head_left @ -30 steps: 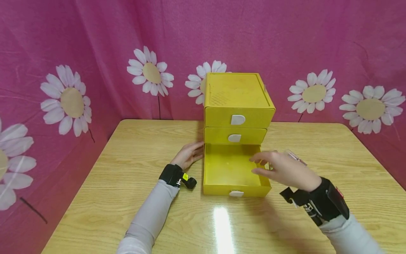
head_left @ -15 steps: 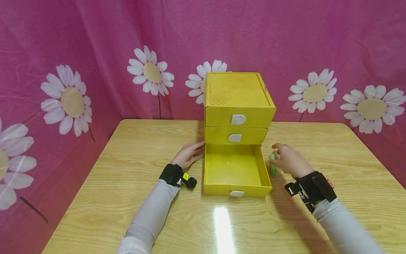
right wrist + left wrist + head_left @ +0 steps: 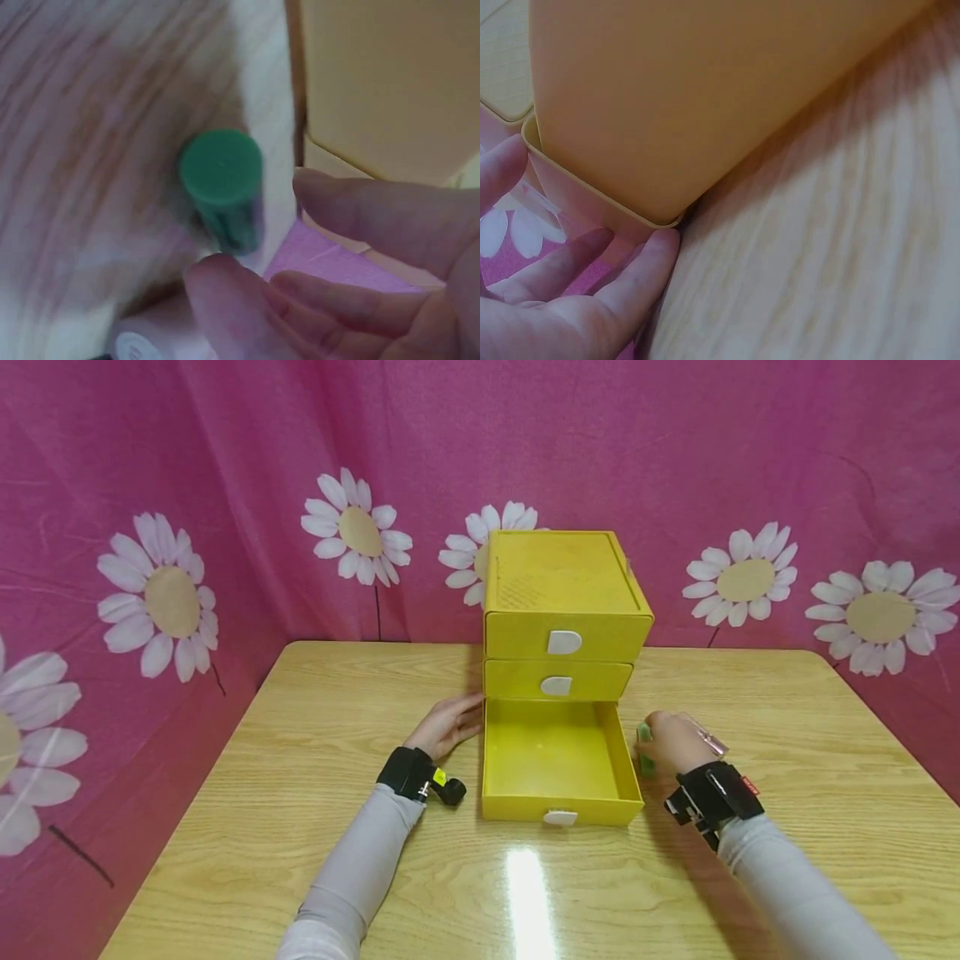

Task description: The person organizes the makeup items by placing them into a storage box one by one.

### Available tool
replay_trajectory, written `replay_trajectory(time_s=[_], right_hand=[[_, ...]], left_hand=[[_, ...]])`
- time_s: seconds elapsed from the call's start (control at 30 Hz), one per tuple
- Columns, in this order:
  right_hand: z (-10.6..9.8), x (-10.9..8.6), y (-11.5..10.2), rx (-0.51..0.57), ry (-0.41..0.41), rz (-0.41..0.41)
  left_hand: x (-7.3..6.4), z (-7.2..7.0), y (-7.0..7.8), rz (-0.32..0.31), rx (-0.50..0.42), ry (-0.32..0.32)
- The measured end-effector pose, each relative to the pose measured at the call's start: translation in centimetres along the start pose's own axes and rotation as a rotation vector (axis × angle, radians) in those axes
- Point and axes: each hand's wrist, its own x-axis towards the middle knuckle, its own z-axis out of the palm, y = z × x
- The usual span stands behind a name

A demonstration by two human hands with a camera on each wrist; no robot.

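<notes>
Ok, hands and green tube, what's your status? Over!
Left hand touching yellow cabinet. Right hand beside green tube, not gripping it. Pinkish item close by; seemingly nothing in the way.

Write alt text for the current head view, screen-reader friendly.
A person's right hand is at a green object, partly hidden by it, on a wooden table, just right of a yellow three-drawer box with its bottom drawer pulled out. The left hand touches the box's left side. Behind is a pink curtain with white daisies.
</notes>
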Motion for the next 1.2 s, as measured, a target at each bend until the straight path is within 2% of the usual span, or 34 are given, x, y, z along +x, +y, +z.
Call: replay_trajectory(time_s=[0.47, 0.77, 0.93, 1.2], right_hand=[[1.0, 0.4, 0.6, 0.019, 0.009, -0.040], [0.9, 0.4, 0.6, 0.026, -0.019, -0.030], [0.2, 0.5, 0.7, 0.051, -0.067, -0.012], [-2.2, -0.5, 0.4, 0.180, -0.162, -0.079]], left_hand=[[-0.1, 0.0, 0.1, -0.003, -0.007, -0.005], [0.0, 0.1, 0.0, 0.006, -0.013, -0.009], [0.0, 0.0, 0.0, 0.004, -0.008, -0.004], [0.0, 0.0, -0.1, 0.003, -0.010, -0.004]])
